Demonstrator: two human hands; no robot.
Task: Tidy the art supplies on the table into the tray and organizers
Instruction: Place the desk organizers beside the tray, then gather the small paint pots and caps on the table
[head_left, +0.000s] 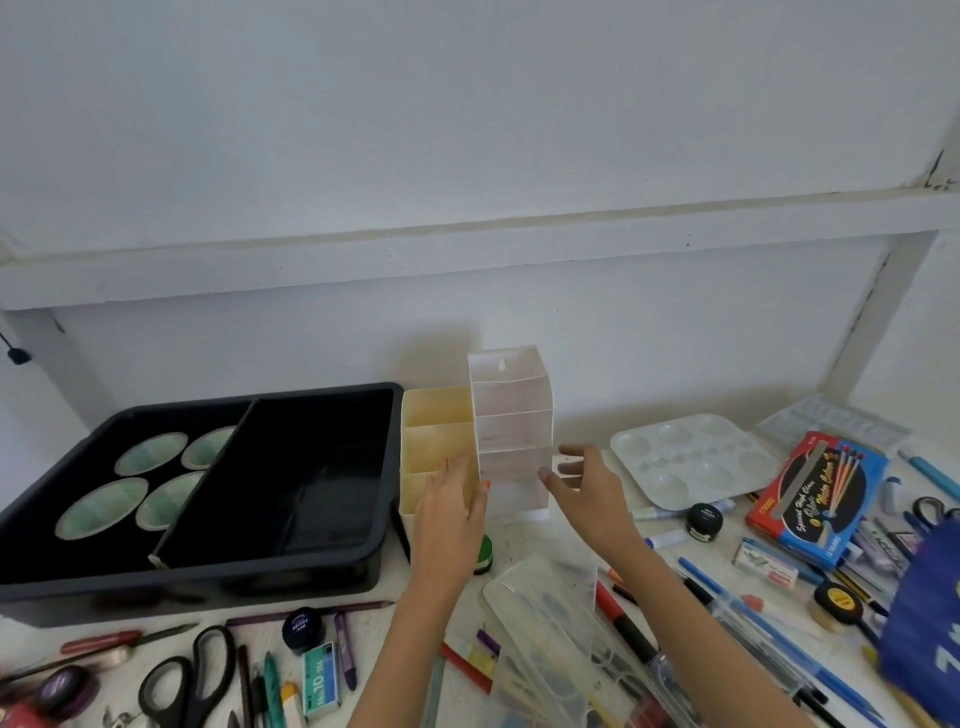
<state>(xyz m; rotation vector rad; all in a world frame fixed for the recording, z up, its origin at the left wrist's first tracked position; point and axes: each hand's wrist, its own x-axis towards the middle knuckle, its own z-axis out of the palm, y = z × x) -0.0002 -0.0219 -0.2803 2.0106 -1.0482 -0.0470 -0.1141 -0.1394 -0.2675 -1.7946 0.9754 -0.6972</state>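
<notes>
Tall white organizer (511, 415) flanked; tipping risk.
Nothing is grasped by left hand (449, 512) or right hand (589, 486), fingers loose; if nudged, it could be toppled forward.

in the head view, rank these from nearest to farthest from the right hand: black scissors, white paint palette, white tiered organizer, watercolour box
1. white tiered organizer: just left of the right hand, at its thumb
2. white paint palette: to the hand's right
3. watercolour box: further right
4. black scissors: far left, at the table's near edge
</notes>
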